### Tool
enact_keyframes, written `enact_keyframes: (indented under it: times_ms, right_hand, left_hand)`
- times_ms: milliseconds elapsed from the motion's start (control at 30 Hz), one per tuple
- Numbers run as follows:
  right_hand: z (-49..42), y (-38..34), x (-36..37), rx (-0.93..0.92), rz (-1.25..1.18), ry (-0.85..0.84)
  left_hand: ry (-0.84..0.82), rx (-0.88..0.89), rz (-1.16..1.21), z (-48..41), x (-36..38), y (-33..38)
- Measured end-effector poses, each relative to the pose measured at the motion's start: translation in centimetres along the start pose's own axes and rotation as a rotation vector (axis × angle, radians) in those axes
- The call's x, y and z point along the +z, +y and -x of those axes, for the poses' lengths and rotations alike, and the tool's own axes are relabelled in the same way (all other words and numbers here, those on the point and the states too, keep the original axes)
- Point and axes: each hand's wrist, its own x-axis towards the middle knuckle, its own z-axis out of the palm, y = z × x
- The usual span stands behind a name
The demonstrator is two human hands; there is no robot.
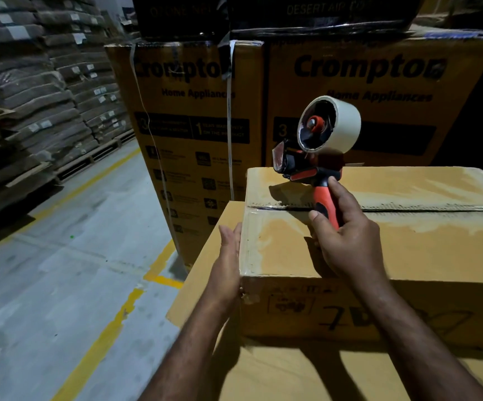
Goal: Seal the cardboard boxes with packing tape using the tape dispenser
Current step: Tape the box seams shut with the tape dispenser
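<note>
A brown cardboard box (408, 250) sits on a larger flat carton (205, 285), its top flaps closed along a centre seam with clear tape over it. My right hand (347, 241) grips the red and black handle of the tape dispenser (318, 157), held above the left end of the seam. A roll of pale tape (338, 125) is mounted on it. My left hand (230, 256) lies flat with straight fingers against the box's left side.
Two tall Crompton cartons (194, 125) with white straps stand close behind, with black boxes on top. Stacked sacks on pallets (37, 96) fill the left. A grey concrete floor with yellow lines (69, 256) lies to the left of the boxes.
</note>
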Motion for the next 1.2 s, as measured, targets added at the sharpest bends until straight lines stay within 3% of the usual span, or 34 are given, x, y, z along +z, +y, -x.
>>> enact_keyframes:
  times_ms: [100,333,633,833,967,1067,1200]
  right_hand:
    - [-0.2,-0.2,0.1,-0.009,0.005,-0.011]
    - [-0.6,-0.2,0.5,-0.011,0.024,-0.036]
    - [-0.9,0.0,0.7,0.021,-0.004,-0.022]
    - [-0.8,-0.4,0.8,0.015,0.000,-0.035]
    - [-0.8,-0.9,0.5,0.070,-0.127,-0.046]
    - [0.0,-1.2,-0.3,0.167,-0.381,-0.067]
    - [1.4,-0.5,-2.9,0.187,-0.431,-0.020]
  left_hand:
    - [-0.012,0.057,-0.174,1.0,-0.8,-1.1]
    - [0.216,0.347,-0.471,5.0,-1.6,-3.5]
    - [0.312,0.419,-0.208,4.5,-1.6,-3.5]
    - [0.494,0.718,-0.685,4.2,-1.8,-4.3]
    - [0.432,0.679,-0.726,3.9,-3.3,-3.1]
    - [0.377,0.516,-0.681,3.6,-5.2,-0.7]
    - [0.486,0.525,-0.707,3.7,-4.0,4.1]
